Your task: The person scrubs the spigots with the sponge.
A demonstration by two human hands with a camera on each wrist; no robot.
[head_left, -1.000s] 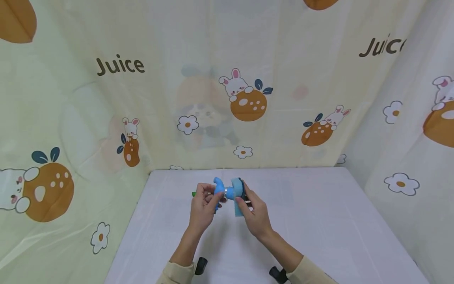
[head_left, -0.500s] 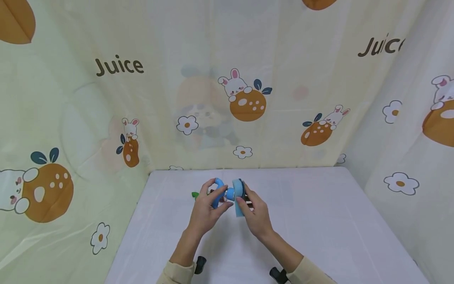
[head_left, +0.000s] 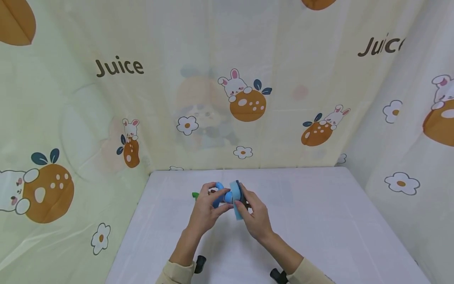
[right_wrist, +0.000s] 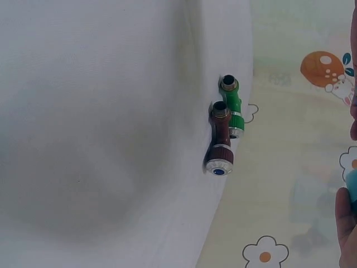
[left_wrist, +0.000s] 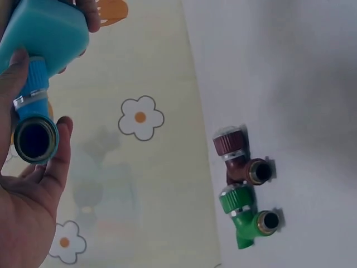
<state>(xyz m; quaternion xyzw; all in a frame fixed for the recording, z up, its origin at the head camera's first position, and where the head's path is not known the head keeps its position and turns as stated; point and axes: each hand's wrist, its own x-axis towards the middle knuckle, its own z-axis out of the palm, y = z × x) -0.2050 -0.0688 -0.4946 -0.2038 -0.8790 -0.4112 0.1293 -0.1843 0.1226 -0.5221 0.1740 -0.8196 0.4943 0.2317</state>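
Observation:
Above the white table (head_left: 319, 221), both hands hold a blue tap fitting joined to a light blue block. My left hand (head_left: 216, 201) grips the blue tap fitting (head_left: 220, 194). In the left wrist view its brass threaded mouth (left_wrist: 34, 139) faces the camera, with the left hand's fingers (left_wrist: 56, 162) curled round it. My right hand (head_left: 246, 206) grips the light blue block (head_left: 236, 197) from the right. The block (left_wrist: 47, 33) sits on the fitting's ribbed collar. Only the right hand's fingertips (right_wrist: 346, 218) show at the edge of the right wrist view.
A dark red tap fitting (left_wrist: 237, 159) and a green one (left_wrist: 248, 220) lie side by side on the table beyond the hands, near the back cloth wall. They also show in the right wrist view, red (right_wrist: 219, 142) and green (right_wrist: 231, 106). Printed cloth walls (head_left: 227, 86) enclose the table.
My left hand has turned the blue fitting, whose bent end pointed up and now points down and toward me. Fitting and block sit closer together. Both hands stay in place.

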